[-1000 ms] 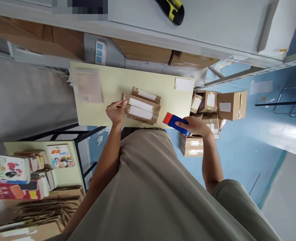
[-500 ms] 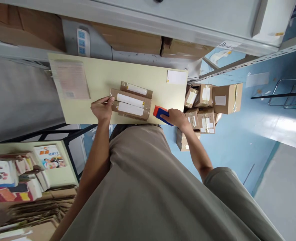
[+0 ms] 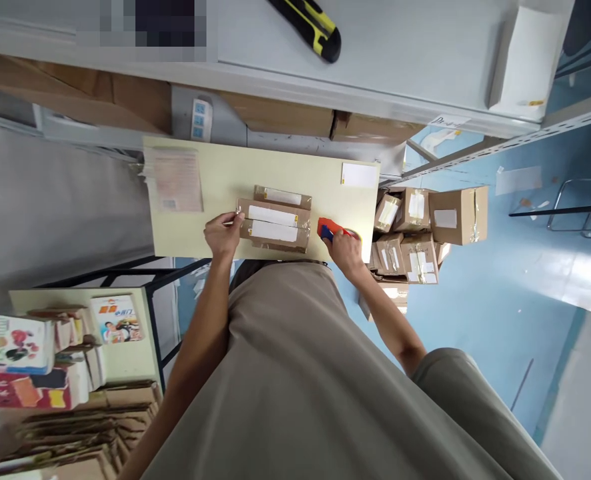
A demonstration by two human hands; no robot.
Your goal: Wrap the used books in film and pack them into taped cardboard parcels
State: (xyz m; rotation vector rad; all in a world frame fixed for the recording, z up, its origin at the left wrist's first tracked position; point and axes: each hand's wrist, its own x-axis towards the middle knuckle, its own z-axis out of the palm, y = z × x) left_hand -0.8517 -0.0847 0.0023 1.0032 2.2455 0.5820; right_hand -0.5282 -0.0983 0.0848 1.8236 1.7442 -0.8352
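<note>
A small brown cardboard box (image 3: pixel 275 215) with white labels lies on the pale yellow table, close to its front edge. Thumb and fingers of my left hand (image 3: pixel 224 233) are closed on the box's left end; whether they also pinch a tape end, I cannot tell. Just right of the box, apart from it, my right hand (image 3: pixel 345 253) is wrapped round an orange and blue tape dispenser (image 3: pixel 327 227). Part of the dispenser is hidden behind the fingers.
A printed sheet (image 3: pixel 178 180) lies at the table's left, a white label (image 3: pixel 358 175) at its back right. Taped cartons (image 3: pixel 415 213) are piled on the floor to the right. A utility knife (image 3: pixel 310 27) rests on the shelf above; books (image 3: pixel 15 340) stand lower left.
The whole view has shifted, bringing the utility knife into sight. My right hand has turned the tape dispenser, showing more of its orange side. My left hand stays at the box's left end.
</note>
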